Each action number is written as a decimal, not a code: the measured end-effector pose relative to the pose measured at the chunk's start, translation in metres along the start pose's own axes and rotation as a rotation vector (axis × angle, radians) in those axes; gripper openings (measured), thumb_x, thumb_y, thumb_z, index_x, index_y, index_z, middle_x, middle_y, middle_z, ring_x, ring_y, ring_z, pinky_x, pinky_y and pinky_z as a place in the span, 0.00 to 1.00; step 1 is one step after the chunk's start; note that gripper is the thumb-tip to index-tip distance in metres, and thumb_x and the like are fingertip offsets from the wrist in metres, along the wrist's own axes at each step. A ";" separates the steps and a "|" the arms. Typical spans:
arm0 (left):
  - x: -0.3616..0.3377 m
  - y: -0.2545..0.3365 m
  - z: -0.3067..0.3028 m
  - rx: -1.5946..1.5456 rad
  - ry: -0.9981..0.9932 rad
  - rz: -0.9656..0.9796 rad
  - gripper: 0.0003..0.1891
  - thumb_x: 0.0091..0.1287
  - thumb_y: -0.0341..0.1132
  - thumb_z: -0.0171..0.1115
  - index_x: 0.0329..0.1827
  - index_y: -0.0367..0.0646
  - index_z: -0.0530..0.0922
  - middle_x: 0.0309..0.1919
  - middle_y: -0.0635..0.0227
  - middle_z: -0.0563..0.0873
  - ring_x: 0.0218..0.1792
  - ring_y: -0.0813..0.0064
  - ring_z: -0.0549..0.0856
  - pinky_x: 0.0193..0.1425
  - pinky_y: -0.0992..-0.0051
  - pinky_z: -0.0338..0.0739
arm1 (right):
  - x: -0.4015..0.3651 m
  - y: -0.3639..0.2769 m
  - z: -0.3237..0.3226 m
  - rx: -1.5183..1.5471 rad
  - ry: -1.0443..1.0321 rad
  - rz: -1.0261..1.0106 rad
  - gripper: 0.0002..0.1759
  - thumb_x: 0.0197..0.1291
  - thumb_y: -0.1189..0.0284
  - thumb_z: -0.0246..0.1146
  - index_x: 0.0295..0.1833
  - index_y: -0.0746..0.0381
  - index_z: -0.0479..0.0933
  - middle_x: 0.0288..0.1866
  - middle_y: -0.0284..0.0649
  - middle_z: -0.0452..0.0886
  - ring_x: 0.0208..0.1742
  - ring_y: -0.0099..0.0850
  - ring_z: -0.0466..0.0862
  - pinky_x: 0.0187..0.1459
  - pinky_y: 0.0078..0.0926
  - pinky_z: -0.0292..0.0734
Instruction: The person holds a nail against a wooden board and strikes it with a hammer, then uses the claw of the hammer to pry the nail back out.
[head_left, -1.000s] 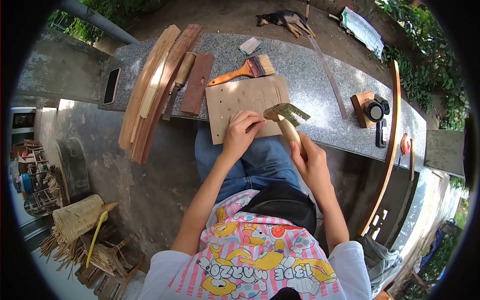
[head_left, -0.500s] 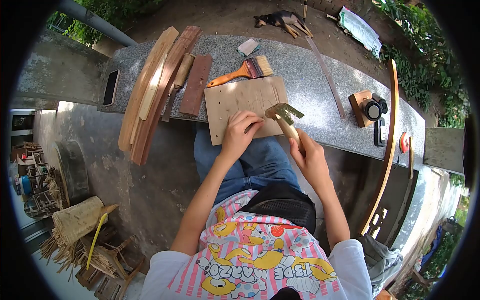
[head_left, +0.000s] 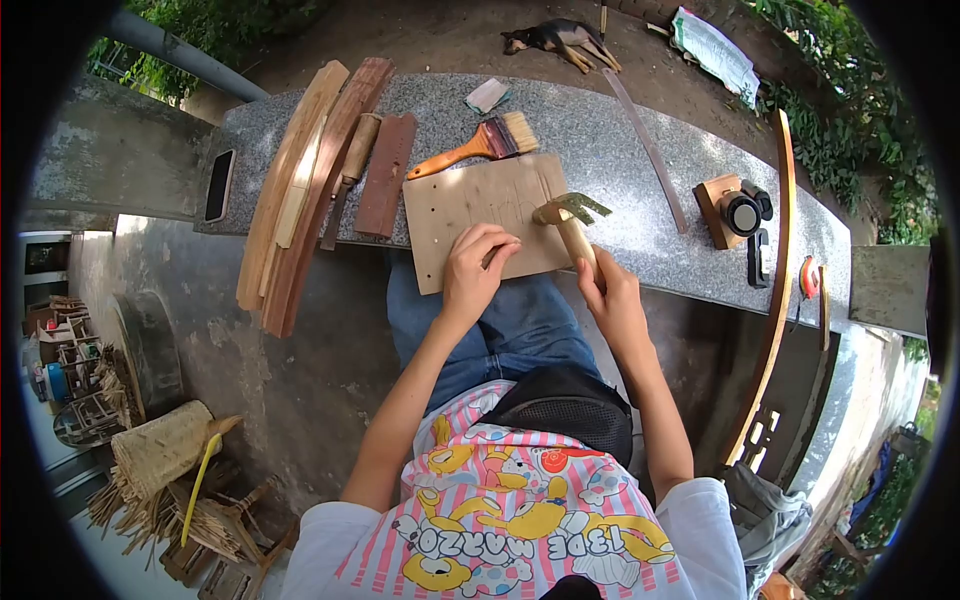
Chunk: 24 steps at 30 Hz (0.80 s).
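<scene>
A thin wooden board [head_left: 465, 200] with a few small holes and pencil marks lies partly on the stone bench and partly over my lap. My left hand [head_left: 474, 268] is over its near edge, thumb and fingers pinched together; whatever is between them is too small to make out. My right hand [head_left: 615, 295] is wrapped round the pale wooden handle of a claw hammer [head_left: 572, 212]. The hammer's head is above the board's right side, its claw pointing to the right. Just beyond the board rests a paintbrush [head_left: 480, 143] with an orange handle.
On the granite bench [head_left: 640, 235], wood strips [head_left: 300, 200], a chisel [head_left: 355, 160] and a phone [head_left: 220, 185] lie left. A clear ruler [head_left: 647, 150], a wood block with a tape roll [head_left: 730, 212] and a long curved strip [head_left: 778, 280] are right. A dog [head_left: 565, 42] lies beyond.
The hammer head has shifted slightly right and turned a little. My left hand stays pinched over the board at nearly the same spot. The whole view has shifted slightly.
</scene>
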<state>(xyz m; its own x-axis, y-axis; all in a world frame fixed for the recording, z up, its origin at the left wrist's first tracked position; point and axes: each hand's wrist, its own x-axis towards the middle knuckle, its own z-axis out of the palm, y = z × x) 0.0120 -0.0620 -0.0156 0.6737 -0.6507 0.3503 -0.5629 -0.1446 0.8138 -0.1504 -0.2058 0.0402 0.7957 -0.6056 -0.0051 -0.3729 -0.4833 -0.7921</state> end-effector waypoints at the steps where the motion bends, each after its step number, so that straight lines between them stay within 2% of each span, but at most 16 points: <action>1: 0.000 -0.001 0.001 -0.077 -0.015 -0.087 0.05 0.64 0.25 0.73 0.40 0.33 0.87 0.38 0.64 0.86 0.41 0.69 0.86 0.46 0.72 0.79 | 0.000 -0.002 0.000 0.026 0.002 0.015 0.13 0.74 0.69 0.62 0.52 0.70 0.78 0.30 0.56 0.80 0.28 0.50 0.81 0.35 0.41 0.75; 2: 0.000 -0.002 0.002 -0.153 -0.030 -0.175 0.05 0.65 0.25 0.73 0.40 0.33 0.86 0.39 0.64 0.86 0.42 0.71 0.86 0.47 0.73 0.80 | 0.001 -0.003 0.000 0.053 0.005 0.031 0.13 0.74 0.69 0.62 0.52 0.70 0.78 0.30 0.56 0.80 0.28 0.49 0.81 0.34 0.41 0.75; 6: 0.000 0.002 0.000 -0.174 -0.051 -0.185 0.05 0.67 0.26 0.72 0.41 0.32 0.86 0.40 0.64 0.85 0.43 0.74 0.86 0.49 0.75 0.79 | 0.000 0.002 0.001 0.082 -0.003 0.062 0.13 0.74 0.69 0.62 0.51 0.70 0.78 0.29 0.56 0.79 0.27 0.47 0.81 0.34 0.41 0.74; 9: 0.005 0.008 -0.003 -0.232 0.035 -0.153 0.05 0.67 0.25 0.72 0.41 0.32 0.86 0.39 0.65 0.85 0.43 0.74 0.86 0.49 0.76 0.79 | 0.001 0.002 0.002 0.058 0.019 0.024 0.13 0.74 0.69 0.62 0.51 0.70 0.78 0.29 0.55 0.79 0.25 0.45 0.79 0.33 0.39 0.74; 12: 0.013 0.005 -0.008 -0.253 0.158 -0.178 0.05 0.67 0.28 0.73 0.40 0.35 0.86 0.37 0.64 0.86 0.38 0.70 0.86 0.46 0.74 0.79 | 0.001 0.000 0.000 0.072 0.022 0.016 0.13 0.74 0.68 0.62 0.51 0.70 0.78 0.28 0.55 0.78 0.25 0.45 0.78 0.33 0.39 0.74; 14: 0.008 0.000 -0.004 -0.180 0.003 -0.069 0.05 0.66 0.29 0.72 0.40 0.36 0.86 0.38 0.64 0.86 0.39 0.69 0.86 0.47 0.73 0.78 | 0.001 0.001 0.000 0.067 0.007 0.041 0.13 0.74 0.68 0.63 0.50 0.70 0.78 0.27 0.55 0.78 0.24 0.44 0.77 0.32 0.40 0.73; 18: 0.005 -0.007 -0.001 -0.118 -0.024 -0.081 0.05 0.67 0.28 0.73 0.41 0.35 0.87 0.39 0.65 0.86 0.42 0.72 0.86 0.48 0.74 0.78 | 0.001 0.002 0.001 0.072 0.005 0.046 0.13 0.74 0.68 0.63 0.50 0.70 0.78 0.27 0.55 0.78 0.24 0.45 0.78 0.32 0.40 0.73; 24: 0.006 -0.002 -0.003 0.012 -0.038 0.003 0.05 0.64 0.29 0.74 0.39 0.38 0.88 0.38 0.65 0.87 0.41 0.66 0.86 0.50 0.71 0.76 | 0.000 0.000 0.001 0.087 0.005 0.055 0.13 0.74 0.68 0.63 0.50 0.70 0.78 0.27 0.55 0.78 0.23 0.46 0.77 0.32 0.40 0.73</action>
<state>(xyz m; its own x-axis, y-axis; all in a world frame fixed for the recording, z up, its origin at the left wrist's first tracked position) 0.0187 -0.0633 -0.0141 0.6536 -0.6787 0.3349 -0.5708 -0.1515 0.8070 -0.1499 -0.2058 0.0397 0.7731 -0.6326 -0.0470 -0.3724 -0.3926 -0.8410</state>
